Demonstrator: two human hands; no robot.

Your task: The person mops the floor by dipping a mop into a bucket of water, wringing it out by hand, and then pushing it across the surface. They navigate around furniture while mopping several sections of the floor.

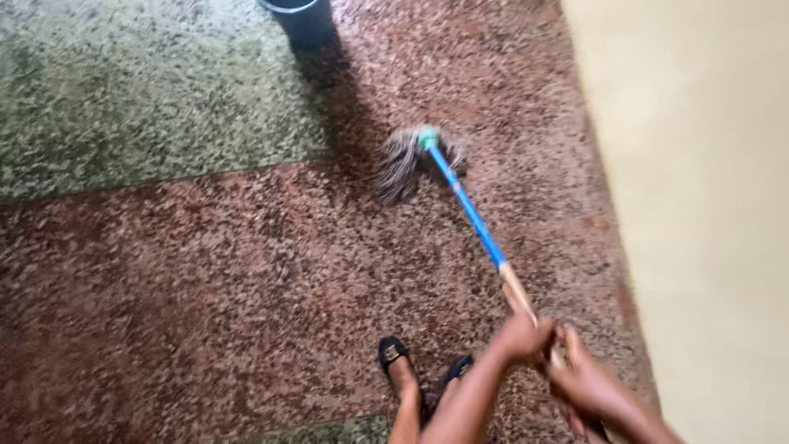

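Head view: a mop [472,215] with a blue and wooden handle is gripped by 2 hands, the left hand [519,337] higher on the stick, the right hand [585,380] just below. Its stringy head is pressed on the speckled floor [205,271], near a dark bucket [302,18]; a cream wall [707,189] stands beside.
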